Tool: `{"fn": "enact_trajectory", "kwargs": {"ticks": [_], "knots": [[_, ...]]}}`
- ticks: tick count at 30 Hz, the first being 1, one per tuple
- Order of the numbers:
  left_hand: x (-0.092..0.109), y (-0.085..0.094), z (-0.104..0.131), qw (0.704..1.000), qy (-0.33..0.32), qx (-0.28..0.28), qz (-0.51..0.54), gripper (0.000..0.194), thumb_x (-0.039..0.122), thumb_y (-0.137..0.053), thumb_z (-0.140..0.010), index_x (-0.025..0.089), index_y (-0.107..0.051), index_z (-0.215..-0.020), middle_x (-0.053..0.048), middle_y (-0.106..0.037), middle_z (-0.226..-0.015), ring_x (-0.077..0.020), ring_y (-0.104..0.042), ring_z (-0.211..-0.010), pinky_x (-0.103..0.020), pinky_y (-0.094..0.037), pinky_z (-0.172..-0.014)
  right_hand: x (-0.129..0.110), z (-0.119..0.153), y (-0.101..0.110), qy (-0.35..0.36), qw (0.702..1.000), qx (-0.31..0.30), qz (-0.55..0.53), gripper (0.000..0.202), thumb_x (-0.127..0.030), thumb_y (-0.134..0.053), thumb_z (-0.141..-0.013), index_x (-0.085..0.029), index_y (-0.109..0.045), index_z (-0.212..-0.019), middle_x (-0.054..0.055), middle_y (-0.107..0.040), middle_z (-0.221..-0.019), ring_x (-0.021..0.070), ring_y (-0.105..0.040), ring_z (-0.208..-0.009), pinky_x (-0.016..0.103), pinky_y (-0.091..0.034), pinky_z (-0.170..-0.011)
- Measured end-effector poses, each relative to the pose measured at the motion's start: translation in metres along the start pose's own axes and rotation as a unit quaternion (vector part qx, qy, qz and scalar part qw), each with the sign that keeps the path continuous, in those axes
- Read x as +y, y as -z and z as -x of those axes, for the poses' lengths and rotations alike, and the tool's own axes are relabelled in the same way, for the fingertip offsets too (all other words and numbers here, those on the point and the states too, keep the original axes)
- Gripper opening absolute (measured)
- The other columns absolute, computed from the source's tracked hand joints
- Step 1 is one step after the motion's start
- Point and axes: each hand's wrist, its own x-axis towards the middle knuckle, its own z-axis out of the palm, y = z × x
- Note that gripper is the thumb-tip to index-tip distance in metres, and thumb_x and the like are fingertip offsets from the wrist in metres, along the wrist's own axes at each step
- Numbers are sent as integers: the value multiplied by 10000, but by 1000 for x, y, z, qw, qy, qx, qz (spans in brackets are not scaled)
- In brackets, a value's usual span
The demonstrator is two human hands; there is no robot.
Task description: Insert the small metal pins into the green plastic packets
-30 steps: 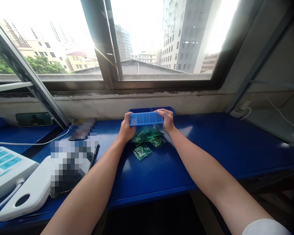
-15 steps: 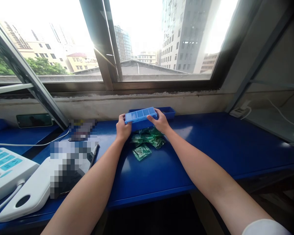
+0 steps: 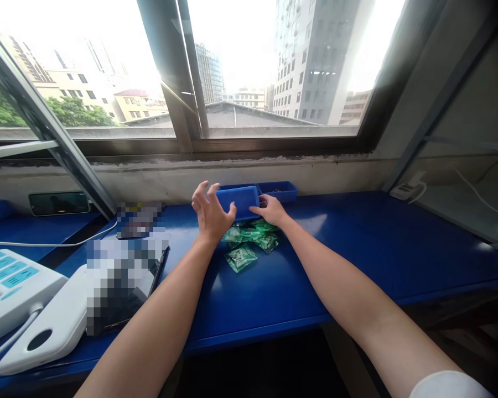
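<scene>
A blue plastic box point(image 3: 241, 202) is tilted near the back of the table, one broad blue side facing me. My right hand point(image 3: 271, 210) grips its right end, thumb in front. At its left end my left hand point(image 3: 211, 213) has its fingers spread and curved, holding nothing. Several green packets point(image 3: 241, 257) lie in a pile just in front of the box. Behind and to the right sits a blue bin point(image 3: 284, 191) with small items in it that I cannot make out.
A white power strip point(image 3: 14, 282) and a white device with an oval hole point(image 3: 52, 331) are at the left. A phone point(image 3: 58, 203) leans by the wall. Metal shelf posts rise on both sides, with a white plug point(image 3: 404, 189) at the right.
My left hand has come off the box and opened. The compartmented light-blue face is out of sight, and a plain darker blue side now faces me. My right hand still holds the right end.
</scene>
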Motion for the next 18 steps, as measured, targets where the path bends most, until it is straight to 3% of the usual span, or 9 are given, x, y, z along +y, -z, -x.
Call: {"fn": "enact_trajectory", "kwargs": {"ticks": [2, 5, 8, 13, 18], "knots": [[4, 2, 0, 995, -73, -72, -16, 434, 340, -613, -766, 158, -549, -1154, -169, -495, -1272, -337, -414, -1236, -496, -321, -1021, 0, 0, 0, 0, 1000, 3, -3, 459, -413, -764, -667, -149, -640, -1022, 82, -697, -932, 212, -658, -857, 336, -526, -775], [7, 0, 1, 961, -160, -226, -15, 309, 362, -578, -792, 181, -639, -1036, -108, -643, -1052, -287, -565, -1042, -423, -406, -941, -1, 0, -1, 2, 1000, 13, -9, 477, -484, -751, -669, -146, -669, -995, 77, -699, -874, 207, -654, -830, 333, -523, -777], [6, -2, 2, 937, -159, -312, -11, 293, 326, -523, -816, 216, -671, -1045, -73, -681, -1018, -255, -618, -958, -349, -464, -849, -4, 2, -2, -2, 1000, 6, -26, 518, -591, -679, -693, -145, -696, -955, 56, -696, -808, 204, -649, -808, 322, -517, -777], [8, 3, -1, 947, -84, -308, -32, 374, 266, -481, -798, 257, -665, -1124, -54, -697, -1036, -240, -642, -951, -317, -468, -854, -9, 4, -3, -25, 994, -60, -86, 664, -745, -440, -770, -155, -725, -875, 57, -708, -874, 241, -650, -920, 331, -503, -818], [14, 8, -4, 947, -44, -305, -87, 398, 486, -530, -769, 202, -720, -972, -102, -710, -898, -294, -641, -907, -378, -458, -866, -7, 5, -3, -49, 990, -120, -63, 744, -775, -387, -778, -138, -726, -959, 103, -700, -1020, 250, -623, -1031, 356, -447, -941]]}}
